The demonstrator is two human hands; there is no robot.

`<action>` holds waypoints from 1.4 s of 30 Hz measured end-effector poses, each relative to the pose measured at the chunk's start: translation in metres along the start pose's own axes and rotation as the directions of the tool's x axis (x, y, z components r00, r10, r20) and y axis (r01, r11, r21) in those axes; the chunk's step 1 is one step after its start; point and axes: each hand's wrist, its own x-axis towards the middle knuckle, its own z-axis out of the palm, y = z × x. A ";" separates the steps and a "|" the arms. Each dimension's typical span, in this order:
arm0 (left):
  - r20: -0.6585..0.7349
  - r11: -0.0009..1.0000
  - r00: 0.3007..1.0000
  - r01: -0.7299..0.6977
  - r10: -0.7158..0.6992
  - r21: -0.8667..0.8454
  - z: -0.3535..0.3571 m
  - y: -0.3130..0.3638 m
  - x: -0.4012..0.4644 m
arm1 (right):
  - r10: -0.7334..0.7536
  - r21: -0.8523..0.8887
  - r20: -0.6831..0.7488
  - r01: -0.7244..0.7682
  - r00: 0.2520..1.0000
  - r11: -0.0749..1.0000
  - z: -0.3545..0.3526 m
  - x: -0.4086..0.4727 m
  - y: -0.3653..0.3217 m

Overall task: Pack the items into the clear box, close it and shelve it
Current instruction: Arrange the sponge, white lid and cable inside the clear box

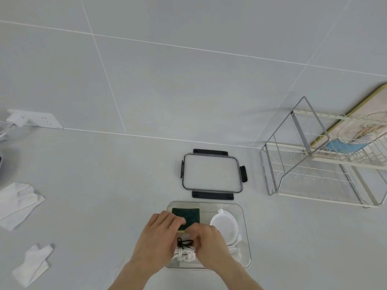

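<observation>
The clear box [245, 231] stands open on the white counter near me. Inside lie a green scouring sponge [189, 215] at the back left, a white round strainer-like item [223, 226] on the right, and a coiled white cord [184, 255] tied with a black band [184, 243] at the front. My left hand [157, 237] and my right hand [209, 241] are both inside the box, fingers curled around the cord bundle, the left also touching the sponge. The clear lid [211, 174] with black clips lies flat just behind the box.
A wire dish rack [314, 164] stands at the right, with a patterned board [356, 126] leaning behind it. Two white cloths [18, 204] [33, 264] lie at the left. A wall socket [41, 120] sits at the far left on the tiled wall.
</observation>
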 end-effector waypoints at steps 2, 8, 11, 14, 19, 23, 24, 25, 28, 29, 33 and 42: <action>0.073 0.995 0.993 -0.091 0.089 0.028 0.006 0.008 0.004 | 0.063 -0.045 -0.020 -0.064 0.998 0.997 -0.011 -0.001 0.014; 0.351 0.995 0.935 -0.082 0.058 0.056 0.024 0.012 0.008 | -0.012 -0.144 0.129 0.030 0.992 0.989 -0.013 -0.008 0.019; 0.345 0.989 0.938 -0.084 0.037 0.121 0.035 0.014 0.001 | 0.039 -0.196 0.189 -0.001 0.981 0.981 -0.007 -0.011 0.016; 0.335 0.981 0.942 -0.085 0.023 0.173 0.036 0.014 0.000 | 0.082 -0.228 0.223 -0.030 0.971 0.973 -0.004 -0.013 0.018; 0.393 0.970 0.920 -0.096 0.000 0.225 0.028 0.021 0.006 | 0.108 -0.249 0.268 -0.039 0.957 0.968 -0.005 -0.015 0.020; 0.421 0.975 0.906 -0.057 -0.041 0.217 0.021 0.026 0.010 | 0.124 -0.238 0.280 -0.056 0.952 0.970 -0.006 -0.015 0.023; 0.427 0.977 0.903 -0.049 -0.045 0.205 0.020 0.027 0.012 | 0.124 -0.233 0.281 -0.058 0.952 0.971 -0.006 -0.015 0.023; 0.422 0.981 0.906 -0.044 -0.041 0.190 0.017 0.028 0.013 | 0.118 -0.225 0.275 -0.056 0.954 0.973 -0.007 -0.014 0.024; 0.269 0.984 0.963 -0.072 0.027 0.161 0.005 0.030 0.019 | 0.080 -0.097 0.136 -0.067 0.988 0.993 -0.018 -0.012 0.026; 0.168 0.985 0.985 -0.067 0.040 0.159 0.004 0.029 0.022 | 0.068 -0.022 0.040 -0.068 0.997 0.997 -0.025 -0.011 0.028; -0.192 0.953 0.934 0.297 -0.301 -0.053 0.002 0.013 0.031 | 0.141 0.092 -0.447 -0.111 0.883 0.989 -0.056 -0.006 0.046; 0.214 0.477 0.691 0.657 -0.690 -0.583 0.036 0.007 0.034 | 0.493 0.303 -0.196 -0.426 0.848 0.853 -0.026 -0.013 0.095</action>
